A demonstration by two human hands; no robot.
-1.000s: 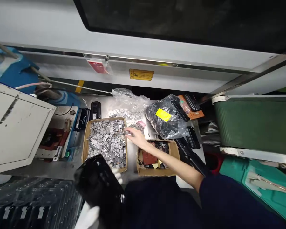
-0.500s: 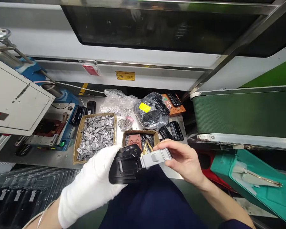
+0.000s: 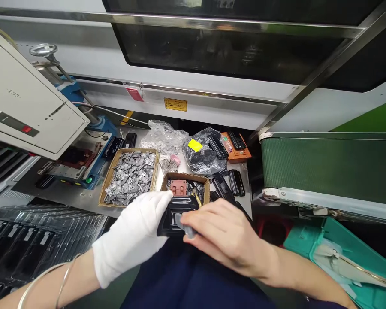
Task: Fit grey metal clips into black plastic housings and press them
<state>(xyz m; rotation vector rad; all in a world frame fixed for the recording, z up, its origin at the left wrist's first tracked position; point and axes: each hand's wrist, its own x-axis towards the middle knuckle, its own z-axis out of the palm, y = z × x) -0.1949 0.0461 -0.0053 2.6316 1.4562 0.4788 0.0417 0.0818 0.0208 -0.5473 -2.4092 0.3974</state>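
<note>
My left hand (image 3: 131, 234), in a white glove, grips a glossy black plastic part (image 3: 176, 206) by its left side. Bare, my right hand (image 3: 225, 236) pinches a grey piece (image 3: 185, 226) between thumb and fingers, against the face of the black part. The fingers partly hide the grey piece. Just beyond the hands stands a small cardboard box (image 3: 206, 189) with a reddish-brown block (image 3: 178, 187) and yellow-handled pliers (image 3: 197, 198) in it. A larger box (image 3: 106, 184) of small grey metal pieces (image 3: 131, 176) lies to its left.
A blue press (image 3: 98, 165) with a pale control box (image 3: 35, 94) stands at left, above stacked clear trays (image 3: 73, 240). Plastic bags (image 3: 204, 161) and black parts (image 3: 236, 182) lie behind the boxes. At right are a green conveyor (image 3: 328, 167) and a teal bin (image 3: 337, 231).
My right hand has moved left and turned, bringing the grey piece from beside the black part onto its face. The view has shifted, showing more of the press at left.
</note>
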